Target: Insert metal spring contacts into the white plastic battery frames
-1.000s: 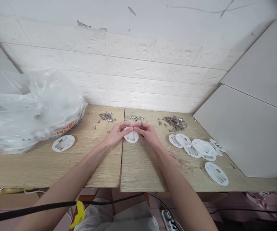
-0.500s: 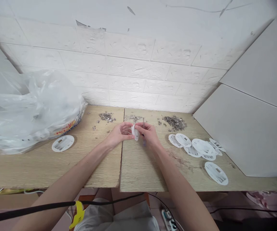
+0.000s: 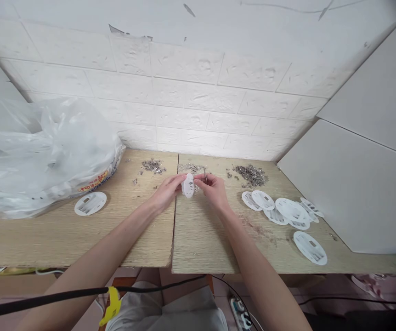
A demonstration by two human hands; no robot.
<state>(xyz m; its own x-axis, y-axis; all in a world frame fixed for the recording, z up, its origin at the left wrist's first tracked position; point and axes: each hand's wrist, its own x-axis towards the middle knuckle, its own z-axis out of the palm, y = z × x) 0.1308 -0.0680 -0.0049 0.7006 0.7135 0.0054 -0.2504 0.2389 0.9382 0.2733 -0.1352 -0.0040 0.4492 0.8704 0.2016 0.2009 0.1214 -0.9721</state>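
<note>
My left hand [image 3: 169, 189] is closed on the edge of a white plastic disc-shaped cover [image 3: 189, 185], which is tilted up above the table with its slotted face toward the right. At the cover's right edge is my right hand [image 3: 212, 187], its thumb and index finger pinched together there. A slim metal-shafted tool [image 3: 205, 174] is held in that same hand, pointing up; its lower end is hidden by the hand. Whether the right fingertips also pinch a small part is too small to tell. Small metal pieces [image 3: 191, 168] lie scattered just behind the hands.
Piles of small metal parts lie at the back left [image 3: 153, 166] and back right [image 3: 251, 175]. Several white covers [image 3: 289, 209] overlap on the right, and one cover [image 3: 90, 203] lies at left beside a large plastic bag [image 3: 46, 161]. A black cable [image 3: 163, 288] crosses below the table edge.
The cover has turned from nearly edge-on to showing its slotted face and has shifted slightly left. My left fingers have moved behind it. The right hand still holds the tool.
</note>
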